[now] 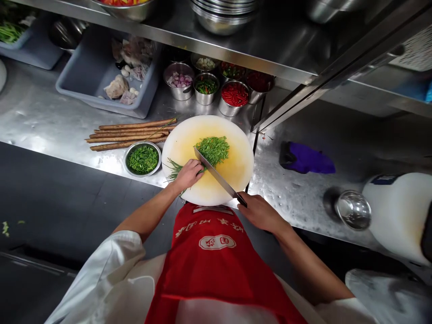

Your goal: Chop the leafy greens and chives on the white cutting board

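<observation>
My left hand [190, 173] is closed over a bunch of chives [173, 168] on the round white cutting board [209, 195]. In my right hand [260, 211] is the dark handle of a kitchen knife [218, 176]. The blade slants across the board, its edge close beside my left fingertips. A heap of cut chives [213, 150] lies on the far side of the blade. To the left of the board, a small metal bowl [126, 167] holds more chopped greens [143, 159].
Several long brown roots [131, 134] lie left of the board. Behind stand a grey bin [81, 96] with garlic and metal cups of shallots [179, 81] and red chillies [235, 94]. A shelf edge [202, 47] overhangs them. At right are a purple glove [310, 158] and a metal bowl [353, 209].
</observation>
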{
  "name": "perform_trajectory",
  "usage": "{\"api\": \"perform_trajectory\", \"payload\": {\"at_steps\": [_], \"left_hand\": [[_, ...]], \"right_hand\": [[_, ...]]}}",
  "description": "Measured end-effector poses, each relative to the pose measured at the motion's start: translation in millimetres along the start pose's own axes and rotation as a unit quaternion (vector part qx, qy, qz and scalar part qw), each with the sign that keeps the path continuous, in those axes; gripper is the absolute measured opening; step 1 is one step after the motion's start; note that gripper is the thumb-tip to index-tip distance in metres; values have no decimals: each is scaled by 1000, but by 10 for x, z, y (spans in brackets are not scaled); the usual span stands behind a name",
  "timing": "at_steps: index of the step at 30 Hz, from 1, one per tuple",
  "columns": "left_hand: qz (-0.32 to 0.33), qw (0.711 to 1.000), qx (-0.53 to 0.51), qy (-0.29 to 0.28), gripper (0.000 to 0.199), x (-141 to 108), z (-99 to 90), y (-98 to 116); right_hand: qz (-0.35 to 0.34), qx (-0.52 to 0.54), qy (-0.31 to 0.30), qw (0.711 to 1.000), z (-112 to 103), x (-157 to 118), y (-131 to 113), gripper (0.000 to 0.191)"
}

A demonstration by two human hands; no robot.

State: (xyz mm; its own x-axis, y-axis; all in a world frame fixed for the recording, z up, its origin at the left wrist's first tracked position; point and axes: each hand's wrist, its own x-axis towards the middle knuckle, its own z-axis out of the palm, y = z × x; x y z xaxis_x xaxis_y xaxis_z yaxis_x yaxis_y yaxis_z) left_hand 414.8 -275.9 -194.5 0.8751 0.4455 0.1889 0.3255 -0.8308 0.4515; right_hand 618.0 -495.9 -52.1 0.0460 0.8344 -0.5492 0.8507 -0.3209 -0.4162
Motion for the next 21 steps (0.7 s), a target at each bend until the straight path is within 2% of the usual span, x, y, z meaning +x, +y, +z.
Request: {"api": "perform_trajectory", "payload": {"at_steps": [2, 5, 7, 9, 12, 17, 19, 21], "left_hand": [[-1, 1000, -9, -1, 17, 3, 15, -1], [-11, 1000, -15, -9, 17, 4, 23, 12], [-11, 1000, -15, -14, 20, -11, 12, 24], [-8, 1000, -10, -13, 24, -43, -13, 31], [-10, 1000, 3, -8, 26, -106, -60, 15], [-3, 1000, 3, -26, 19, -136, -72, -55], [-1, 1000, -4, -28, 18, -116, -49, -69], [-2, 1000, -10, -26, 18, -98, -27, -67]], "right_hand": [[9, -6, -3, 1000, 42, 104, -13, 27], [24, -21, 12, 999, 176, 406, -48, 26], [18, -16, 25, 999, 250, 584, -61, 26], [-1, -4, 40, 999, 266, 642, -61, 27], [-11, 4, 44, 999, 188, 465, -59, 29], [14, -2, 1, 1000, 53, 37, -105, 30], [19, -3, -11, 1000, 88, 57, -134, 30], [29, -8, -8, 1000, 175, 214, -159, 30]]}}
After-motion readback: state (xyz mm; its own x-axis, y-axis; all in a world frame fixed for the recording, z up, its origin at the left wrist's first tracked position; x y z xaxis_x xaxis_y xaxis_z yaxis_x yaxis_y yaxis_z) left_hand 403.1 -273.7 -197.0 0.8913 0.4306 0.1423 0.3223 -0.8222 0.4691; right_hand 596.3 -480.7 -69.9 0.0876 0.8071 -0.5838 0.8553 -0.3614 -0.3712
